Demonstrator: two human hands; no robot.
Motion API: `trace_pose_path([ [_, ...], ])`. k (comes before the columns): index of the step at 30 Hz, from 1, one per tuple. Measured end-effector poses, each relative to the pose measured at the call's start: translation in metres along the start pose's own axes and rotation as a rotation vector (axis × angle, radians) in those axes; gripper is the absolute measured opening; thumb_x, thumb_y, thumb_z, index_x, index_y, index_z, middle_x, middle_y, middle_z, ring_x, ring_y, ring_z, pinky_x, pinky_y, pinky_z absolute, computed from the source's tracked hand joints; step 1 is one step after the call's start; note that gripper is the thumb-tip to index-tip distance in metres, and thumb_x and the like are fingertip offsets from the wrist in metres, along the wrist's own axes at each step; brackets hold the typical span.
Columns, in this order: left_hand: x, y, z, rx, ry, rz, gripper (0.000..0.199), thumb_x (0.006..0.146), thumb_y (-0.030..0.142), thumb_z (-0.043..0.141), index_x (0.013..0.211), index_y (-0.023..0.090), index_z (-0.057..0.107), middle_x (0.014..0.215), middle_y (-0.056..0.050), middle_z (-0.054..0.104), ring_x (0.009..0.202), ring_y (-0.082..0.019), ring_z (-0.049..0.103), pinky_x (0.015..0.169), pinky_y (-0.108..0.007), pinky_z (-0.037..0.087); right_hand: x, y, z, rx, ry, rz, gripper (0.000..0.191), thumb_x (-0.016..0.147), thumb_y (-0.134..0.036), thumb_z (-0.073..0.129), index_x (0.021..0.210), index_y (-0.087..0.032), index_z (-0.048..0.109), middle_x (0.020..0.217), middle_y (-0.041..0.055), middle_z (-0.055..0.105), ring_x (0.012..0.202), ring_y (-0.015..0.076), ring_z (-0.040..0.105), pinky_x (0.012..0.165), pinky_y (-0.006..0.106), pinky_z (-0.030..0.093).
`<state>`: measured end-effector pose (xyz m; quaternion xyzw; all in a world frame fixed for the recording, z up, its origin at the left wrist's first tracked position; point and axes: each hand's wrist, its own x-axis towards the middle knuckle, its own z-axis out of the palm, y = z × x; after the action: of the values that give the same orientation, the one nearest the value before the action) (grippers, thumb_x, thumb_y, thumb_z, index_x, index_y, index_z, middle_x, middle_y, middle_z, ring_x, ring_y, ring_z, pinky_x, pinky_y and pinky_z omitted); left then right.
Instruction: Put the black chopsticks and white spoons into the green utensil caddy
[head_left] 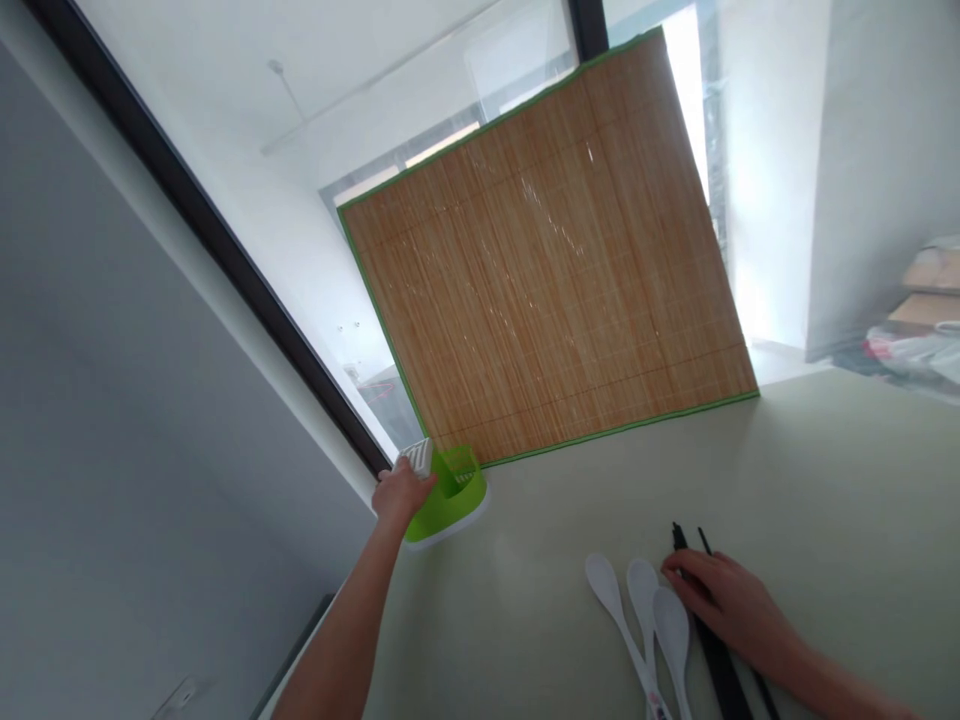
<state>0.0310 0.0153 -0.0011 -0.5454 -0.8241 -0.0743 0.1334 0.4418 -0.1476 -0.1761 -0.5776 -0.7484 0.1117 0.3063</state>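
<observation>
The left hand (pixel 401 493) is gripping the green utensil holder (pixel 448 497) by the bamboo mat (pixel 551 270), while the right hand (pixel 731 600) is lying open, pressing black chopsticks (pixel 720 660) beside three white spoons (pixel 645 610) on the desk (pixel 825 480).

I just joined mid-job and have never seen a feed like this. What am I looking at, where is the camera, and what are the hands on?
There is no machine: a person works with bare hands, filmed by one camera worn on the head and tilted. The left hand grips a green and white holder at the edge of the pale table. The right hand rests on black chopsticks, beside three white spoons. A bamboo mat leans behind.
</observation>
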Motion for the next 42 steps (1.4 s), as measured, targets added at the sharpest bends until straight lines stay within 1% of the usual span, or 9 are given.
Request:
trace_pose_path([
  [10, -0.090, 0.146, -0.036, -0.062, 0.097, 0.375, 0.069, 0.078, 0.063, 0.046, 0.135, 0.025, 0.038, 0.101, -0.015, 0.058, 0.087, -0.030, 0.062, 0.071, -0.038, 0.047, 0.000, -0.004, -0.005, 0.003, 0.020, -0.007, 0.028, 0.093, -0.034, 0.036, 0.094, -0.023, 0.062, 0.086, 0.0017, 0.071, 0.078, 0.0205, 0.064, 0.072, 0.033, 0.041],
  [14, -0.123, 0.202, -0.046, -0.150, 0.151, 0.528, 0.065, 0.081, 0.059, 0.045, 0.136, 0.027, 0.038, 0.109, -0.016, 0.054, 0.085, -0.028, 0.062, 0.070, -0.038, 0.048, 0.001, -0.010, -0.008, -0.007, 0.016, -0.014, 0.027, 0.093, -0.030, 0.036, 0.092, -0.023, 0.062, 0.082, 0.0013, 0.070, 0.075, 0.0195, 0.062, 0.071, 0.032, 0.040],
  [18, -0.150, 0.241, -0.051, -0.183, 0.156, 0.631, 0.060, 0.081, 0.058, 0.046, 0.132, 0.026, 0.043, 0.116, -0.016, 0.050, 0.084, -0.026, 0.062, 0.069, -0.035, 0.049, 0.002, -0.012, -0.008, -0.027, 0.024, -0.014, 0.026, 0.093, -0.028, 0.037, 0.090, -0.023, 0.062, 0.082, 0.0011, 0.069, 0.074, 0.0191, 0.061, 0.071, 0.030, 0.038],
  [22, -0.173, 0.263, -0.055, -0.185, 0.177, 0.675, 0.061, 0.080, 0.059, 0.048, 0.131, 0.024, 0.044, 0.119, -0.018, 0.049, 0.084, -0.025, 0.063, 0.068, -0.033, 0.049, 0.004, -0.012, -0.007, -0.038, 0.019, -0.022, 0.024, 0.092, -0.026, 0.039, 0.088, -0.023, 0.062, 0.081, 0.0010, 0.069, 0.074, 0.0182, 0.061, 0.071, 0.029, 0.037],
  [29, -0.196, 0.274, -0.061, -0.192, 0.187, 0.685, 0.073, 0.080, 0.063, 0.046, 0.139, 0.021, 0.034, 0.125, -0.021, 0.046, 0.081, -0.024, 0.063, 0.066, -0.031, 0.048, 0.004, -0.012, -0.008, -0.033, 0.010, -0.029, 0.024, 0.091, -0.025, 0.039, 0.086, -0.022, 0.062, 0.082, 0.0007, 0.068, 0.077, 0.0181, 0.061, 0.073, 0.029, 0.037],
  [33, -0.203, 0.256, -0.071, -0.255, 0.228, 0.722, 0.081, 0.079, 0.068, 0.044, 0.144, 0.027, 0.022, 0.130, -0.018, 0.042, 0.087, -0.025, 0.061, 0.067, -0.032, 0.048, 0.003, -0.012, -0.013, -0.035, 0.014, -0.017, 0.021, 0.090, -0.023, 0.041, 0.089, -0.022, 0.062, 0.084, 0.0015, 0.068, 0.080, 0.0183, 0.061, 0.073, 0.028, 0.038],
  [35, -0.208, 0.239, -0.070, -0.332, 0.273, 0.749, 0.076, 0.081, 0.067, 0.041, 0.144, 0.027, 0.024, 0.127, -0.015, 0.045, 0.095, -0.025, 0.058, 0.071, -0.032, 0.047, 0.002, -0.013, -0.019, -0.082, 0.024, -0.013, 0.018, 0.088, -0.020, 0.042, 0.091, -0.022, 0.061, 0.087, 0.0021, 0.067, 0.082, 0.0188, 0.061, 0.072, 0.028, 0.038],
  [38, -0.219, 0.206, -0.051, -0.453, 0.263, 0.752, 0.059, 0.088, 0.057, 0.035, 0.137, 0.024, 0.036, 0.114, -0.011, 0.056, 0.096, -0.023, 0.057, 0.074, -0.029, 0.045, 0.000, -0.013, -0.029, -0.299, 0.022, -0.005, 0.015, 0.085, -0.018, 0.044, 0.088, -0.021, 0.059, 0.086, 0.0036, 0.067, 0.080, 0.0207, 0.062, 0.070, 0.029, 0.038],
  [42, -0.236, 0.161, 0.001, -0.509, 0.046, 0.692, 0.044, 0.091, 0.050, 0.033, 0.123, 0.022, 0.046, 0.085, -0.006, 0.064, 0.080, -0.019, 0.062, 0.065, -0.025, 0.041, -0.004, -0.009, -0.035, -0.508, -0.028, 0.092, 0.017, 0.083, -0.018, 0.047, 0.095, -0.017, 0.058, 0.079, 0.0071, 0.068, 0.072, 0.0243, 0.065, 0.060, 0.030, 0.035],
])
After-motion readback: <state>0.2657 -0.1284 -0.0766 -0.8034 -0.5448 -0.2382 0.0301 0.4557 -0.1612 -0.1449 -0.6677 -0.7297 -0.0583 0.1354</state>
